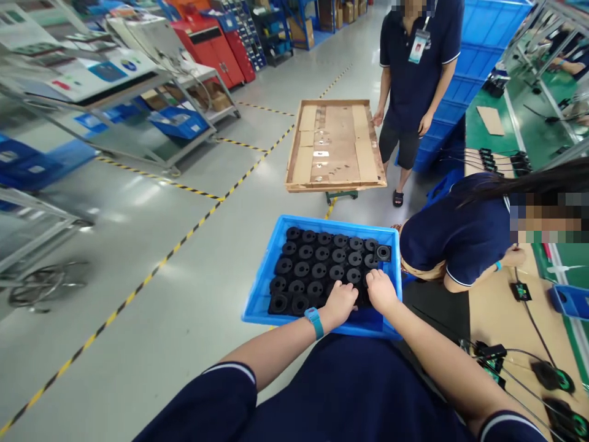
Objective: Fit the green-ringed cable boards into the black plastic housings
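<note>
A blue plastic bin in front of my body holds rows of black round parts, each with a raised ring and a hole. My left hand, with a teal band on its wrist, reaches into the front of the bin, its fingers curled down on a black part. Close beside it, my right hand is also closed, fingertips bent onto the black part between the hands. My fingers hide most of that part. One part at the back right corner sits apart from the rows, its ring facing up.
Beyond the bin, a person stands beside a cart with a shallow cardboard tray. At right, a seated person works at a bench with cabled parts. Blue crates are stacked behind. Striped tape marks the floor.
</note>
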### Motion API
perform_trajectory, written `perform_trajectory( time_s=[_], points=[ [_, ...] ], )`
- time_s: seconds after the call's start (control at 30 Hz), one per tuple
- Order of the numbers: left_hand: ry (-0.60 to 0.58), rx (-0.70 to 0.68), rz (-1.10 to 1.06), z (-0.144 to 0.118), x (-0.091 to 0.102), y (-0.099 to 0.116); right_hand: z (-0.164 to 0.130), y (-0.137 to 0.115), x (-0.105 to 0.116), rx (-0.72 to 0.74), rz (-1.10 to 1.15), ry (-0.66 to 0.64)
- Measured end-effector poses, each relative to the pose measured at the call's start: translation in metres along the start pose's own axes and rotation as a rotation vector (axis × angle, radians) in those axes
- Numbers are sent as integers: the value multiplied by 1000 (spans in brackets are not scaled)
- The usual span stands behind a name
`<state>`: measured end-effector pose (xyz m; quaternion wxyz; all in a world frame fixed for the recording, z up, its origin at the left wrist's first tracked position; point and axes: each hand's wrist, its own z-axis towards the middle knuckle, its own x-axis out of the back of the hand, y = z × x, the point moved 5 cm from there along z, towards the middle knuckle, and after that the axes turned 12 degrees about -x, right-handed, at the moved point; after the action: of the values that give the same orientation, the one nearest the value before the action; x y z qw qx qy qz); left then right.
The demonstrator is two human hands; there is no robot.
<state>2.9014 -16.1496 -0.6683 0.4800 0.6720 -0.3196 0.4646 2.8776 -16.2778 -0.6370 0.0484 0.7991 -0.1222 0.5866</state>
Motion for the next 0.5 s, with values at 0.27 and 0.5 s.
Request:
perform_trajectory(
  time_s=[0.27, 0.5],
  points=[
    [150, 71, 8, -17, 51, -30, 12, -7, -9, 4, -23, 8],
    [42, 141, 17, 8, 44, -54, 15, 0, -20, 42, -51, 28]
  ],
)
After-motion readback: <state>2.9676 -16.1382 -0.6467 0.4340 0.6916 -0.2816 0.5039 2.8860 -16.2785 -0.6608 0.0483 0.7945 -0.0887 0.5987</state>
